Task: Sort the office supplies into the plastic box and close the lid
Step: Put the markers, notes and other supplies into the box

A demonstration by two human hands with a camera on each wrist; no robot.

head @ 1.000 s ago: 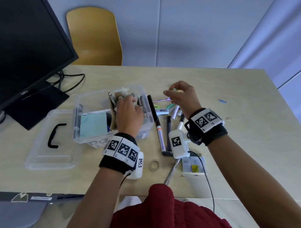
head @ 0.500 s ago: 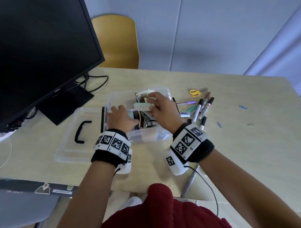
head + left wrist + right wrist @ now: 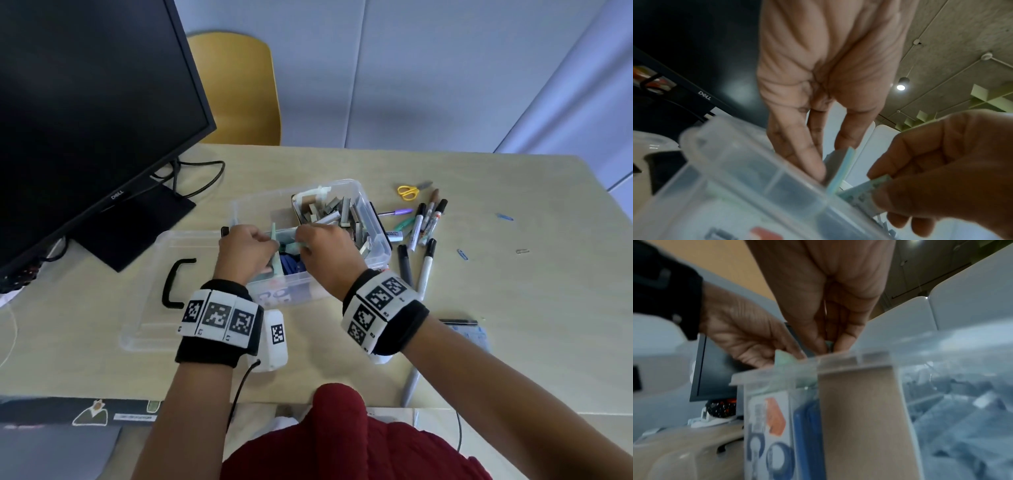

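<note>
A pale wooden counter (image 3: 445,342) stands before grey partition walls, with a yellow chair (image 3: 236,89) behind it and a black monitor (image 3: 85,113) at the left. The clear plastic box (image 3: 380,246) sits mid-counter, open, its far end full of grey staple strips; its lid (image 3: 144,329) lies flat just to the left, black handle up.

Both hands work over the near end of the box. The left hand (image 3: 245,248) has its grip on an upright pale-green pad (image 3: 275,250), fingers flat against one face as the left wrist view shows, propping it on edge inside the box. The right hand's (image 3: 325,253) grip is pinched together on a small green patterned piece (image 3: 865,191), seemingly an eraser or a note block, which it lowers in beside the pad.

The pad looks light and slightly floppy: likely to tip once released, so it is best held by its flat faces near the top edge. The small piece looks light and firm, so a fingertip pinch suits it.

Still on the counter to the right lie markers and pens (image 3: 424,222), yellow-handled scissors (image 3: 409,192) and scattered paper clips (image 3: 503,216). The pens are stiff and may roll, so several could be gathered at mid-barrel; the scissors are safest by the handles; the clips are thin and will need fingernails or a slide to the edge. The lid appears light and flexible, easiest taken by its rim.
</note>
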